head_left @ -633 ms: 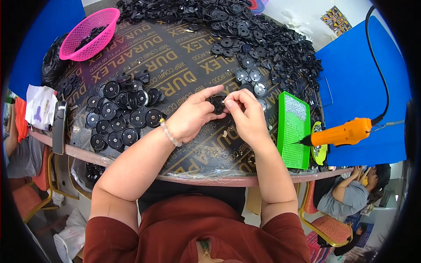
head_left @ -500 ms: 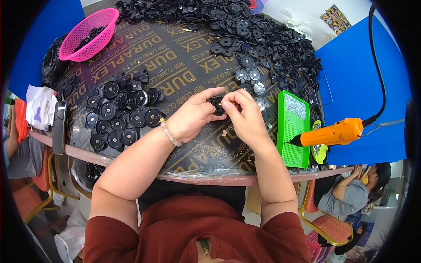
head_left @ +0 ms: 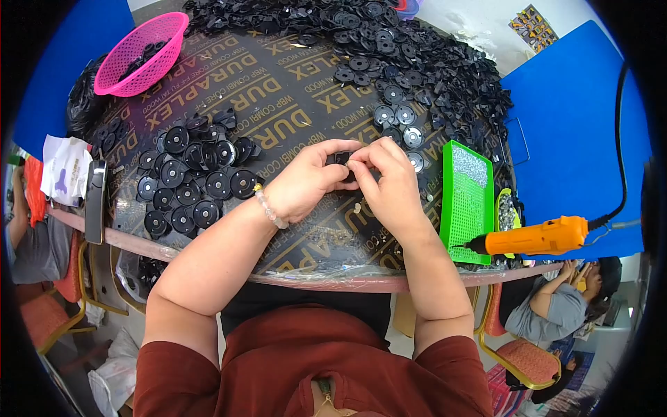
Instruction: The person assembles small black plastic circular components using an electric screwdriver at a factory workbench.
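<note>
My left hand (head_left: pixel 303 183), with a beaded bracelet at the wrist, grips a small black plastic part (head_left: pixel 342 159) above the middle of the table. My right hand (head_left: pixel 391 183) meets it from the other side. Its thumb and forefinger are pinched together right at the part, and whatever is between them is hidden. Left of my hands lies a group of round black plastic discs (head_left: pixel 217 185) with metal centres. Past my right hand, several similar discs (head_left: pixel 405 115) lie in a short row.
A green tray (head_left: pixel 447 201) of small silvery pieces stands at the right, with an orange electric screwdriver (head_left: pixel 535 237) hanging over its near end. Black parts (head_left: pixel 445 76) are heaped along the far side. A pink basket (head_left: pixel 160 66) stands far left; another person (head_left: pixel 549 306) sits at right.
The screwdriver has swung slightly right and nearer to me. My right fingertips have shifted a little left, and my left fingers have closed in further around the black part.
</note>
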Motion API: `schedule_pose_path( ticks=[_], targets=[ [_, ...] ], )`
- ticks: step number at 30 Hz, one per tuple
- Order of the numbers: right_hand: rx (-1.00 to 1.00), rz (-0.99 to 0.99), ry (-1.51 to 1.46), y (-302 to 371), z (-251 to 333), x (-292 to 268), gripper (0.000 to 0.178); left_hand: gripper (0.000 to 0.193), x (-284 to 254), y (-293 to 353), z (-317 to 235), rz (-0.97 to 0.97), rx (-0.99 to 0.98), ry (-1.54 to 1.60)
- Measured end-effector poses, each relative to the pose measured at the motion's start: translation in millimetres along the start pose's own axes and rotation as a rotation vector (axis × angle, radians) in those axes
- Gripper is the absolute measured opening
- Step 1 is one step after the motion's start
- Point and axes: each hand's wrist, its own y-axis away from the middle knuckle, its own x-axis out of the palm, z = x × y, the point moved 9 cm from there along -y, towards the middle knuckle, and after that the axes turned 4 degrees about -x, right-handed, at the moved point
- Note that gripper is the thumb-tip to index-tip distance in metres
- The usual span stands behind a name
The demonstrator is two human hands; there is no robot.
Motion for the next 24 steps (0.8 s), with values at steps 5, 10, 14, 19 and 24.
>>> schedule_pose_path(
  ticks=[5, 10, 14, 19, 24],
  targets=[
    [0.026, -0.024, -0.046, 1, -5, -1, 0.006, 0.045, -5, -2, 3, -0.020, -0.008, -0.003],
    [0.202, -0.040, -0.038, 1, -19, -21, 0.015, 0.040, -25, -2, -8, -0.193, 0.042, 0.090],
    [0.154, 0.300, 0.203, 11, -18, 4, 0.043, 0.036, -30, -1, -12, -0.235, 0.060, 0.131],
    [0.163, 0.428, 0.345, 16, -20, 22, 0.048, 0.034, -30, -1, -13, -0.227, 0.059, 0.089],
    [0.167, 0.455, 0.371, 16, -21, 21, 0.045, 0.034, -31, -2, -11, -0.231, 0.043, 0.074]
  ],
)
